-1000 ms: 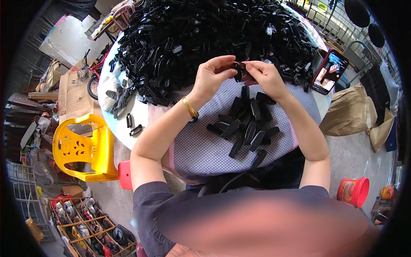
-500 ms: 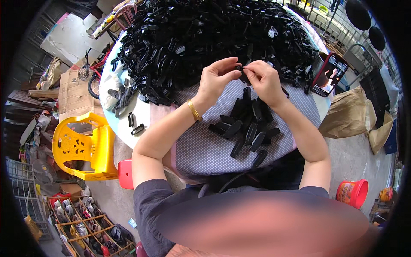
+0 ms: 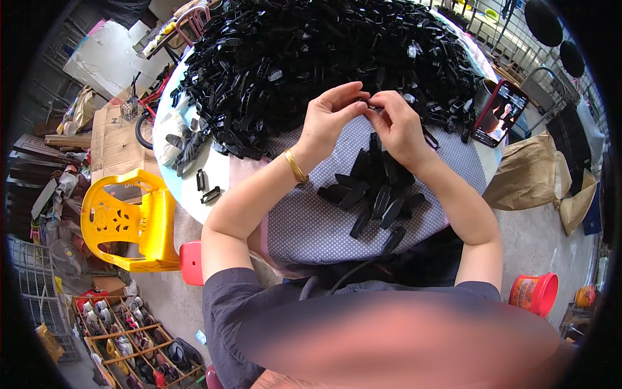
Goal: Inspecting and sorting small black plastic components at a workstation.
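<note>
My left hand, with a gold bangle at the wrist, meets my right hand over the front of the black heap. Thumbs and fingers of both are pinched together around a small black plastic piece. Fingertips cover most of it, so its exact shape is hidden. Just below lies a loose pile of long, narrow black plastic pieces on the dotted grey cloth. Beyond my hands rises a large heap of black plastic parts.
A phone showing a video leans at the table's right. Two black pieces and grey-white gloves lie on the left side. Around the table stand a yellow chair, a red stool and a red bucket.
My right fingers have closed in toward my left fingertips, and the black piece between them shows less than before. The pile on the cloth looks the same.
</note>
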Action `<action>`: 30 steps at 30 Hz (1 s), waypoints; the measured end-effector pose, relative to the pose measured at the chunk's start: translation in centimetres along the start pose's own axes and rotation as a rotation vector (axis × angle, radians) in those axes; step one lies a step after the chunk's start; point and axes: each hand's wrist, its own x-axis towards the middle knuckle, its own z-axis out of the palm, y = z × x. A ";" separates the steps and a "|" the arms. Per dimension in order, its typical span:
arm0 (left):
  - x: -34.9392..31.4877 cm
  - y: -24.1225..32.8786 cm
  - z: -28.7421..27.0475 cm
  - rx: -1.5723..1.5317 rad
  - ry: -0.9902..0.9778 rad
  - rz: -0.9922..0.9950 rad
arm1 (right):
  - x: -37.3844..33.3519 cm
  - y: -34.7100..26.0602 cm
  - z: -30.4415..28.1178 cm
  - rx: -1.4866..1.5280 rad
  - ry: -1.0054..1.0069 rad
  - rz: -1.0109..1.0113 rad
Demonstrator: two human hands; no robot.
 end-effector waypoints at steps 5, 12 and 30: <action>0.5 0.7 -0.5 -0.208 -0.076 -0.080 | 0.1 0.9 -0.6 0.294 -0.296 0.391; 0.8 0.9 -1.5 -0.083 -0.286 -0.056 | -0.1 0.2 -1.0 0.296 -0.209 0.251; -0.7 2.2 2.9 1.069 -0.458 0.189 | 2.2 3.7 -7.5 -0.539 -0.843 0.452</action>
